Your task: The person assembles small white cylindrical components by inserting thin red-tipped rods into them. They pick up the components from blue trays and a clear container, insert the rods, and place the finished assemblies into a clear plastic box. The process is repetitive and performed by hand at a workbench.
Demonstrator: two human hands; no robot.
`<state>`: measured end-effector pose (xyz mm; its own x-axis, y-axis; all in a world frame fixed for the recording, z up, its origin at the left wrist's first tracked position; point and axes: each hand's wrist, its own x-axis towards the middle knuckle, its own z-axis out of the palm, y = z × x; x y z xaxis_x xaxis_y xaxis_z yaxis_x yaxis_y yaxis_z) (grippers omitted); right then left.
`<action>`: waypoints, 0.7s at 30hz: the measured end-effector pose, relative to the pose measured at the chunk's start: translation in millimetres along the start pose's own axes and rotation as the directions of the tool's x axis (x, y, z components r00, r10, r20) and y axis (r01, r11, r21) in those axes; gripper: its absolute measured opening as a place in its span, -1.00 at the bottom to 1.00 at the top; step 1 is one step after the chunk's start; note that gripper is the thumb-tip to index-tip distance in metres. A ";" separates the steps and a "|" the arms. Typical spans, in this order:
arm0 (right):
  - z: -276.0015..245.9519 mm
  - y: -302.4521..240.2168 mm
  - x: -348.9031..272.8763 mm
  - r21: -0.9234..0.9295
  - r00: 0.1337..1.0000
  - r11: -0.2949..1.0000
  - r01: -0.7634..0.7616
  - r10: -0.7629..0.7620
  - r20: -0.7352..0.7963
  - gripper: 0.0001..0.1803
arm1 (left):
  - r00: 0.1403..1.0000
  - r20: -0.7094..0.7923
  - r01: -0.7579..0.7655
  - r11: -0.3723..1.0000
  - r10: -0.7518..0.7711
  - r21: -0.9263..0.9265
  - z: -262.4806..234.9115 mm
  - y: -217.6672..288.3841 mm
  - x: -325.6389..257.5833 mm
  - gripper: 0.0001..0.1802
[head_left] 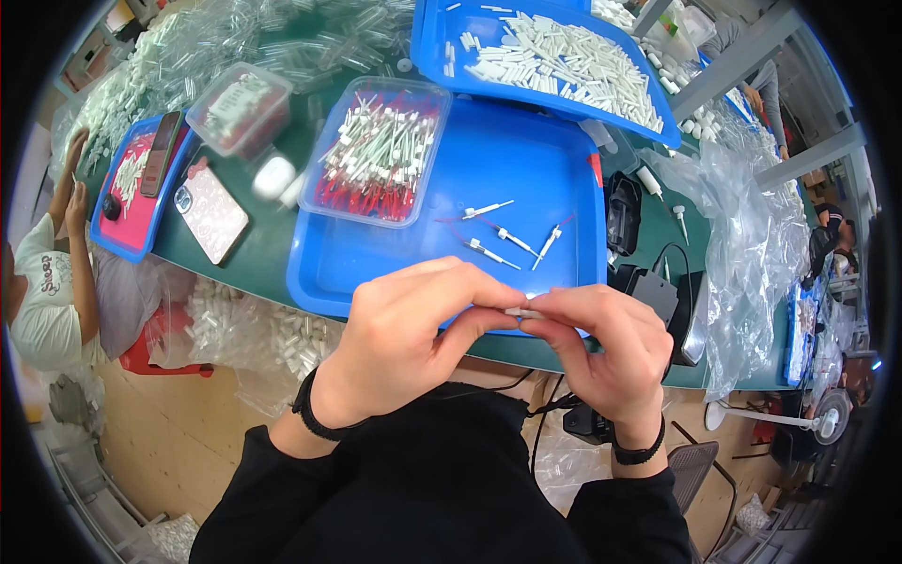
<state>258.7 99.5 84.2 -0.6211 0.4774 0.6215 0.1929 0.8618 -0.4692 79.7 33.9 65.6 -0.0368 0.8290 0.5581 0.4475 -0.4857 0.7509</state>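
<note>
My left hand (404, 338) and my right hand (601, 352) meet fingertip to fingertip over the near edge of a blue tray (395, 268). Between them they pinch a small white tube-shaped part (520, 312); most of it is hidden by the fingers. Several finished white parts with thin red tips (507, 240) lie loose on the tray just beyond my hands. A clear plastic box (381, 150) full of the same white and red parts stands on the tray's far left corner.
A second blue tray (432, 47) of white tubes overlaps the far edge. A phone (211, 211), a clear lidded box (240, 108) and a pink tray (127, 183) lie left, where another person (52, 282) sits. Black devices (658, 291) and clear bags (752, 244) lie right.
</note>
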 end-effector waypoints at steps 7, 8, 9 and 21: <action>4.7 11.6 6.9 -0.027 0.979 0.995 0.099 -0.093 0.182 -0.52 | 0.999 0.002 -0.041 0.992 0.041 0.119 -3.8 -10.8 -7.9 -0.71; 6.9 14.4 9.9 -0.027 0.975 0.998 0.063 -0.055 0.217 -0.50 | 0.999 -0.009 -0.037 0.982 0.040 0.185 -7.3 -10.7 -5.7 -0.70; 8.6 19.1 11.7 -0.039 0.969 0.999 0.021 -0.011 0.247 -0.49 | 0.999 -0.015 -0.041 0.969 0.046 0.244 -9.7 -12.5 1.0 -0.69; -15.1 156.2 115.7 -0.360 0.979 0.912 -0.197 0.200 -0.030 -0.78 | 0.950 -0.088 0.272 0.658 -0.299 0.702 -66.0 -80.4 37.3 -0.91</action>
<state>228.4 291.9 92.2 -0.5470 0.6447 0.5339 0.5718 0.7536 -0.3241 -16.6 85.5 49.3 -0.2475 0.9085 0.3368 0.9118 0.1008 0.3981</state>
